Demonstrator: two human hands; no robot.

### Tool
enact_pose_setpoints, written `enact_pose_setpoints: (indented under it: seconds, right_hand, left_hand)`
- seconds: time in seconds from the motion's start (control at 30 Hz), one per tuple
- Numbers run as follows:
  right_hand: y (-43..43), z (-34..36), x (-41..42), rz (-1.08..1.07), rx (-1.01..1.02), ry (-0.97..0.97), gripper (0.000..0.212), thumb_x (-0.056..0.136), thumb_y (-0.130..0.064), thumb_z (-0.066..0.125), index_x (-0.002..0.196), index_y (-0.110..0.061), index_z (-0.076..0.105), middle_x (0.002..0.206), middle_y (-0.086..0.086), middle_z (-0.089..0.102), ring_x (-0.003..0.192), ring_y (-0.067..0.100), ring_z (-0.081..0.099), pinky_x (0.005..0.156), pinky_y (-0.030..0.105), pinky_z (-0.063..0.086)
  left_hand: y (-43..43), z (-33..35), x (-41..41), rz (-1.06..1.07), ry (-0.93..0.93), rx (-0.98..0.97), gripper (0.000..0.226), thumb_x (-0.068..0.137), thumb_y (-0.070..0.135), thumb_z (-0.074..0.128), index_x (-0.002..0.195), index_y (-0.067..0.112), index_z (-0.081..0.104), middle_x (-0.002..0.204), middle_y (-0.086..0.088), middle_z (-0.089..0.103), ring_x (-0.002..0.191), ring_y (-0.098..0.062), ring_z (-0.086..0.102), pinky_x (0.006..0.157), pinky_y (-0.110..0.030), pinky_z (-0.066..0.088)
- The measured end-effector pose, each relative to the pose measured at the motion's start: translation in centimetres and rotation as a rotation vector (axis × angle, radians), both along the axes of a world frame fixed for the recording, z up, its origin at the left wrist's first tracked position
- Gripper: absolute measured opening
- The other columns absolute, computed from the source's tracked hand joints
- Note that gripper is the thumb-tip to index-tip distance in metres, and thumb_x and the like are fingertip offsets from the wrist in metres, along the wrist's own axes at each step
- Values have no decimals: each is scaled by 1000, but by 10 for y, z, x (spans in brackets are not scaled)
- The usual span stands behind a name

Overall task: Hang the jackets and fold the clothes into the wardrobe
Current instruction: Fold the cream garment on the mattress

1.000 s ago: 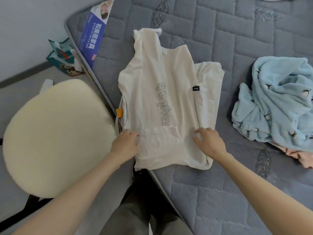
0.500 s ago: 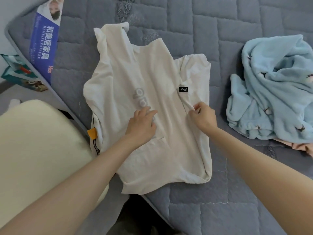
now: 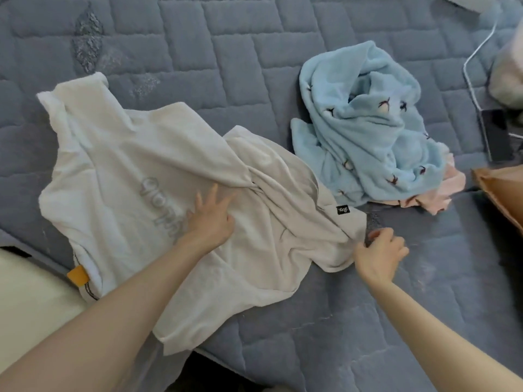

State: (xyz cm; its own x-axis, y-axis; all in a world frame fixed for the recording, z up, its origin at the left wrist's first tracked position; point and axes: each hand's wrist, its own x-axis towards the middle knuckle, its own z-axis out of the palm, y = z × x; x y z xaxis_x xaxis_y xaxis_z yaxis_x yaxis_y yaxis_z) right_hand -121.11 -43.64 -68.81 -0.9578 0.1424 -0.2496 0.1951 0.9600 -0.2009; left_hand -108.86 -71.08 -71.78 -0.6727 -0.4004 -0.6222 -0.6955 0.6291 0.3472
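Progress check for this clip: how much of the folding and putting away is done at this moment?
Done: nothing looks finished; no folded clothes are in view. In hand: the white hoodie lies spread and creased on the mattress, left hand pressing it flat, right hand gripping its sleeve edge. Left: finishing that fold, then the crumpled blue fleece and the pink garment under it.

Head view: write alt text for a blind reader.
A person's left hand presses flat on a white hoodie spread on a grey quilted mattress, while the right hand pinches its sleeve. A light-blue fleece lies beside it.
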Motion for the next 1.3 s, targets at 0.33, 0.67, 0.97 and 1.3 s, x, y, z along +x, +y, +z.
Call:
enact_pose_setpoints:
  seconds: [0.33,0.67,0.97,1.3]
  right_hand:
    - [-140,-8,-54,709,-88,-42,46,89,-23,54,133,-13,45,132,7,46,120,31,36,97,39,27]
    - [-105,-25,-45,900,182,-134,41,75,-34,68,109,-16,56,111,2,58,111,26,47,84,34,31]
    - [-28,-9,-61,747,161,-406,22,91,-27,53,108,-14,57,111,8,63,106,29,56,90,35,38]
    - [-14,59,-74,408,-175,125,22,81,-24,50,71,-20,31,53,-4,43,52,16,40,47,30,25]
  left_hand:
    - [-16,4,-31,147,415,-231,32,95,15,47,125,8,53,128,-15,42,115,-34,39,96,-36,32]
    - [-39,-15,-121,84,163,-163,53,102,36,31,151,20,18,156,-10,17,132,-38,29,105,-47,30]
    - [-46,6,-151,367,146,-222,30,97,19,42,124,11,54,131,-16,41,109,-39,53,86,-40,40]
    - [-27,67,-245,513,896,42,21,92,3,39,102,10,57,103,-2,39,72,2,43,76,-4,34]
